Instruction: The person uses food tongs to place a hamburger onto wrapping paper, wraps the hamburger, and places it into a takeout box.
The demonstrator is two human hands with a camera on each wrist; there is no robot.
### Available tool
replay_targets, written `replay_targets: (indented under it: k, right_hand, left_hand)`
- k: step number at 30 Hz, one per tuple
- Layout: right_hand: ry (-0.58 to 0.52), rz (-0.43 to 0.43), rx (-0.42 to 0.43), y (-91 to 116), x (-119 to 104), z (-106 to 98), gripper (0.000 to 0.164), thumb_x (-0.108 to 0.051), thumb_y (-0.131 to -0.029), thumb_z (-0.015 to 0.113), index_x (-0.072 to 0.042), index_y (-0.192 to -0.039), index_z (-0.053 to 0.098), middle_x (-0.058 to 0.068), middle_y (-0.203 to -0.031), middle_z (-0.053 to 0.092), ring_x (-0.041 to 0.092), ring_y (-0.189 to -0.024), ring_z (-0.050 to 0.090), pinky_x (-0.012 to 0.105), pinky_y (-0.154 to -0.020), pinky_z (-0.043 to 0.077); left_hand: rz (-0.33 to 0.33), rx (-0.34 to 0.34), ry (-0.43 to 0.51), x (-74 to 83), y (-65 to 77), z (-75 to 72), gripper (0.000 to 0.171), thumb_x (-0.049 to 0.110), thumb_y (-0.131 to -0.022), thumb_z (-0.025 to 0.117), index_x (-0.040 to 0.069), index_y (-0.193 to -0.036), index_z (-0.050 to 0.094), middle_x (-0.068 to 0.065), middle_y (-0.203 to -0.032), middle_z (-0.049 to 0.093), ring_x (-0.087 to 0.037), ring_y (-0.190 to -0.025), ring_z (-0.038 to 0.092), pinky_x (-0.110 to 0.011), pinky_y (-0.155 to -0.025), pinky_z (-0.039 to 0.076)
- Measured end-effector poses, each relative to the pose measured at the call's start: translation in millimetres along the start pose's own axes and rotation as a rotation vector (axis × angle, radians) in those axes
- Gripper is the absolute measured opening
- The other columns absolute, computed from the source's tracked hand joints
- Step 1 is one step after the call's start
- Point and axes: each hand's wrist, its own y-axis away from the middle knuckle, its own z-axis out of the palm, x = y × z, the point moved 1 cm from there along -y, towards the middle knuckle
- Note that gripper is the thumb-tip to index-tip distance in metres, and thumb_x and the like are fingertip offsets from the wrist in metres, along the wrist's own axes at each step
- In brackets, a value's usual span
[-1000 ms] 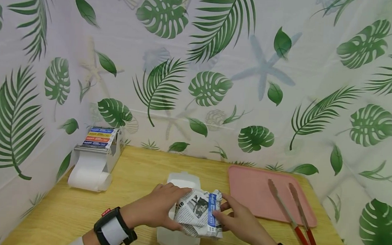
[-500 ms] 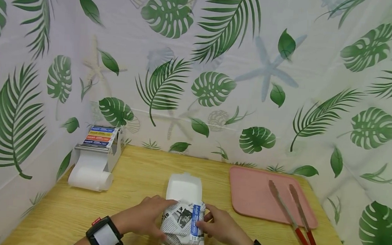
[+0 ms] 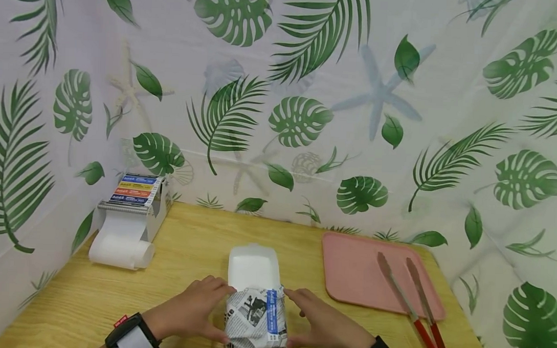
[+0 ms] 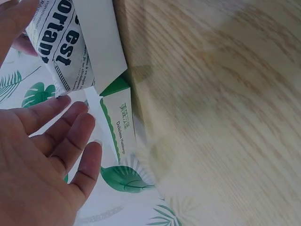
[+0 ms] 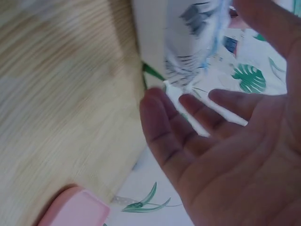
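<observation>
A bundle [image 3: 249, 321] wrapped in newsprint-patterned paper, with a blue label strip, sits in the lower half of a white clamshell burger box [image 3: 254, 266]. The box's lid stands open behind it. My left hand [image 3: 188, 308] is at the left side of the bundle, fingers spread. On the opposite side is my right hand [image 3: 328, 325], thumb and forefinger close to the bundle. In the left wrist view the loose fingers show beside the box [image 4: 118, 125], which has green trim and lettering. The right wrist view shows the right palm, with relaxed fingers and nothing held.
A pink tray [image 3: 353, 276] lies to the right, with red-handled tongs [image 3: 423, 307] across it. At the back left stands a label dispenser [image 3: 132, 192] with a white paper roll [image 3: 121, 253]. A leaf-print curtain [image 3: 262, 117] borders the wooden table [image 3: 193, 242].
The wrapped bundle has been lowered from above the box into its lower half, moving left and toward me. Both hands have let go and spread to its sides.
</observation>
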Motion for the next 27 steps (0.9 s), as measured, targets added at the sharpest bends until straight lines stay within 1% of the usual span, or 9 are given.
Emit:
replay_targets:
  k: [3,5,9,12,16,21,24,26,27]
  right_hand:
    - [0.044,-0.002,-0.024,-7,2,3,0.099,-0.044,-0.082,0.083,-0.004,-0.157,0.033,0.012,-0.143,0.050,0.019,-0.101,0.062,0.031,-0.083,0.054]
    - [0.054,0.002,-0.029,-11,4,5,0.101,-0.044,-0.080,0.085,-0.002,-0.156,0.034,0.010,-0.140,0.053,0.016,-0.097,0.062,0.029,-0.081,0.054]
    - [0.051,0.014,-0.027,-16,4,7,0.102,-0.042,-0.077,0.088,0.002,-0.153,0.037,0.006,-0.127,0.057,0.010,-0.090,0.058,0.026,-0.076,0.051]
    - [0.046,0.010,-0.015,-19,4,8,0.102,-0.040,-0.075,0.090,0.003,-0.152,0.038,0.004,-0.119,0.057,0.010,-0.086,0.054,0.024,-0.073,0.049]
    - [0.043,-0.013,-0.011,-23,4,7,0.095,-0.037,-0.075,0.091,0.002,-0.148,0.045,0.004,-0.114,0.057,0.011,-0.083,0.052,0.024,-0.071,0.046]
    - [0.033,-0.032,-0.027,-29,6,5,0.080,-0.032,-0.076,0.091,-0.002,-0.141,0.055,0.004,-0.108,0.057,0.012,-0.080,0.053,0.023,-0.069,0.045]
    - [0.037,-0.003,-0.038,-33,6,6,0.076,-0.030,-0.076,0.091,-0.003,-0.138,0.057,0.002,-0.107,0.057,0.013,-0.085,0.055,0.025,-0.072,0.047]
    - [0.068,0.018,-0.036,-35,6,8,0.077,-0.030,-0.074,0.092,-0.003,-0.138,0.058,0.000,-0.108,0.056,0.011,-0.091,0.056,0.027,-0.077,0.049]
    - [0.085,0.025,-0.033,-35,5,10,0.078,-0.031,-0.074,0.092,-0.004,-0.139,0.058,-0.001,-0.108,0.055,0.010,-0.092,0.055,0.027,-0.078,0.049]
  left_hand:
    - [-0.018,0.004,-0.031,3.4,0.2,-0.5,0.093,0.063,-0.072,0.083,0.008,-0.142,0.056,-0.006,-0.133,0.059,-0.023,-0.122,0.052,-0.052,-0.101,0.046]
    - [-0.010,0.013,-0.052,6.8,0.5,0.2,0.089,0.058,-0.073,0.085,0.007,-0.141,0.057,-0.006,-0.132,0.060,-0.022,-0.122,0.053,-0.051,-0.100,0.046]
    - [0.018,0.027,-0.087,14.8,0.2,3.0,0.081,0.049,-0.076,0.087,0.006,-0.139,0.059,-0.006,-0.128,0.062,-0.020,-0.119,0.053,-0.046,-0.096,0.047]
    - [0.030,0.049,-0.117,19.1,0.0,5.5,0.076,0.046,-0.075,0.088,0.006,-0.135,0.063,-0.004,-0.124,0.063,-0.019,-0.113,0.053,-0.042,-0.092,0.048]
    - [0.012,0.083,-0.139,20.5,-0.3,7.7,0.067,0.043,-0.072,0.090,0.010,-0.127,0.069,-0.002,-0.114,0.065,-0.016,-0.101,0.051,-0.036,-0.086,0.048]
    - [-0.011,0.112,-0.139,20.2,-0.9,12.2,0.058,0.038,-0.068,0.093,0.016,-0.118,0.075,0.003,-0.100,0.060,-0.012,-0.090,0.043,-0.031,-0.079,0.043]
    - [-0.001,0.126,-0.164,22.2,-2.3,14.4,0.054,0.036,-0.068,0.094,0.017,-0.116,0.077,0.004,-0.094,0.057,-0.011,-0.087,0.042,-0.030,-0.077,0.041]
    - [0.003,0.125,-0.169,24.0,-4.0,14.8,0.051,0.033,-0.068,0.094,0.018,-0.114,0.078,0.005,-0.092,0.056,-0.011,-0.088,0.042,-0.030,-0.078,0.041]
    - [0.009,0.123,-0.174,25.2,-5.0,14.8,0.049,0.032,-0.068,0.094,0.018,-0.113,0.078,0.005,-0.091,0.056,-0.011,-0.087,0.043,-0.030,-0.078,0.041]
